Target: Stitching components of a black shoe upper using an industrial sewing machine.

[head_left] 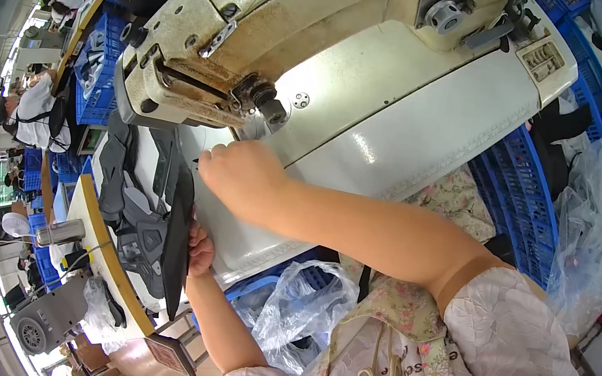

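Observation:
A cream sewing machine with worn, brownish patches stretches across the top of the view. My right hand is closed in a fist just in front of its needle area. A small dark tip shows at the hand's left side; what it belongs to is hidden. Lower down, my left hand grips the edge of a black sheet-like piece, its fingers partly hidden behind it. Dark grey pieces that look like shoe uppers lie to the left of that piece, overlapping one another.
Blue plastic crates stand at the right, with clear plastic bags hanging over them. Another clear bag lies below the machine bed. A yellow-edged table is at the left. Further back, a person in white sits among other workstations.

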Available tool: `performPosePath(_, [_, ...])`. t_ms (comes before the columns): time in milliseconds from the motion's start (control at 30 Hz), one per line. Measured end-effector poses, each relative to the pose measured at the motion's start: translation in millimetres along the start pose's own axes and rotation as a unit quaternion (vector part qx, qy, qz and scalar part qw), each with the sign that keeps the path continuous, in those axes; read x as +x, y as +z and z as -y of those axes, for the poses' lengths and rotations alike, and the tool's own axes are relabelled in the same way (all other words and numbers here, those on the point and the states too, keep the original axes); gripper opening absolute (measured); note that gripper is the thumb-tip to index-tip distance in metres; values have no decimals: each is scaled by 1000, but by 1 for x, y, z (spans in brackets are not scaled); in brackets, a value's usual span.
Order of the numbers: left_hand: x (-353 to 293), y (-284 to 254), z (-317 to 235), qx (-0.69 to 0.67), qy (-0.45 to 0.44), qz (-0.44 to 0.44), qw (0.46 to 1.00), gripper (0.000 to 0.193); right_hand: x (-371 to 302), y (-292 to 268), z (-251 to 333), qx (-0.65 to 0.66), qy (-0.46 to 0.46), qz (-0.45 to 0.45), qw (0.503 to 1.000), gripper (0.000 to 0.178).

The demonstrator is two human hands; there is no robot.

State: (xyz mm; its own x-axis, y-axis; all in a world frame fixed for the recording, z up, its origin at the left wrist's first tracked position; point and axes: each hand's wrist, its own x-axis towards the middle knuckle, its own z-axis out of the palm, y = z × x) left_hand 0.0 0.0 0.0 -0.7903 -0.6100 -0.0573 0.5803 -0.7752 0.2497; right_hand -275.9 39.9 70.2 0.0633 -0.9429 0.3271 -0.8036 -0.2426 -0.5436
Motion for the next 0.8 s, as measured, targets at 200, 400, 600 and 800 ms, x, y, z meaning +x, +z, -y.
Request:
performPosePath(200, [-5, -1, 5, 16, 14, -12, 1000, 62, 9, 10, 0, -7, -45, -2, 999, 13])
performPosePath(400, [-3, 2, 6, 20, 22, -8, 1000, 63, 15, -3, 3, -10, -43, 42, 998, 9])
performPosePath(600, [-4, -4, 2, 29, 33, -11, 999, 64, 18, 2, 2, -7, -37, 32, 999, 6])
performPosePath(800, [-1, 22, 12, 124, 71, -179, 973, 23, 19, -7, 5, -26, -46, 35, 998, 3])
